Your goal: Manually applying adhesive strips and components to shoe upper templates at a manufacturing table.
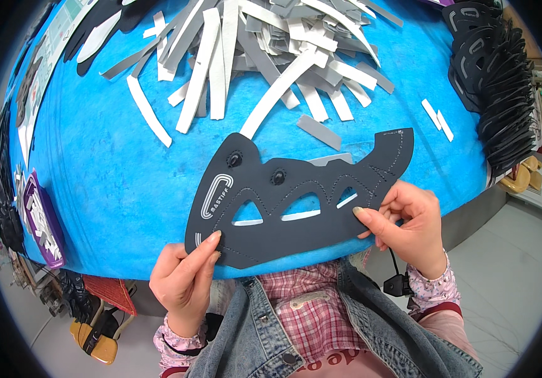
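Both hands hold one dark cut piece (296,201) flat over the near edge of the blue table (107,183), just above the person's lap. The left hand (183,283) pinches the piece at its lower left corner, thumb on top and the other fingers underneath. The right hand (409,220) pinches the right end, thumb pressed on the upper face near the smallest cut-out. The hands are well apart, one at each end, each closed on the piece.

The piece is dark grey, roughly a curved wing shape with a pointed tab rising at the upper right. It has three triangular cut-outs in a row, light material showing along their lower edges, dotted stitch lines around them, two small round studs near the top, and a white oval outline at the left end.

Beyond the piece, a heap of white and grey strips (271,50) spreads across the far middle of the table, with one long white strip running down to touch the top of the piece. A single grey strip (319,131) lies just beyond it. Two short white strips (438,118) lie apart to the right. At the far right edge a stack of dark pieces (494,88) stands fanned. At the left edge sits a purple tray (32,195) holding small bits. The person wears a denim jacket (359,327) over a pink checked shirt
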A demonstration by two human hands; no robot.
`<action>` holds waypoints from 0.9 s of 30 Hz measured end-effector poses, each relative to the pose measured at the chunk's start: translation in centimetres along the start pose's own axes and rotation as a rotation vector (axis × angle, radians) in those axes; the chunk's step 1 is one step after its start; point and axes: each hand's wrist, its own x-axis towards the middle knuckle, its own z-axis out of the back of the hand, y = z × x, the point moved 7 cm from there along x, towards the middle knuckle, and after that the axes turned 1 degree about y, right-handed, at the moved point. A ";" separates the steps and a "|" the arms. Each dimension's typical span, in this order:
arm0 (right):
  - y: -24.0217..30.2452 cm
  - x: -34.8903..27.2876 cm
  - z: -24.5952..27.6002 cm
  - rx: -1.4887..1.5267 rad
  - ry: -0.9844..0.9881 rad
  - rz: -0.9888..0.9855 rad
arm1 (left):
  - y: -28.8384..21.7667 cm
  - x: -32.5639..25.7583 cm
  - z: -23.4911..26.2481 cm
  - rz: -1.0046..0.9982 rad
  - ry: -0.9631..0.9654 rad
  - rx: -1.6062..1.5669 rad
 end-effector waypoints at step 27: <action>0.3 0.0 -0.1 -0.031 0.005 -0.008 | 0.2 0.2 0.0 0.085 0.006 0.018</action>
